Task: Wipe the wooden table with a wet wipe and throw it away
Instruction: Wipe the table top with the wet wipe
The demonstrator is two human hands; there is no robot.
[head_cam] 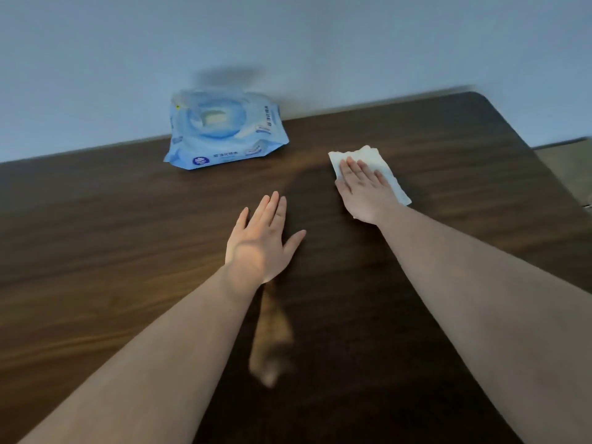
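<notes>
A dark brown wooden table point(128, 251) fills most of the view. A white wet wipe point(382, 165) lies spread flat on it, right of centre toward the far edge. My right hand point(365, 190) presses flat on the wipe with fingers stretched out, covering its near left part. My left hand point(261, 240) rests palm down on the bare wood, fingers apart, holding nothing, a little nearer to me and left of the wipe.
A light blue pack of wet wipes point(224, 129) lies at the table's far edge against the pale wall point(288, 43), left of the wipe. The table's rounded far right corner point(480, 97) ends there, with floor point(570, 165) beyond it.
</notes>
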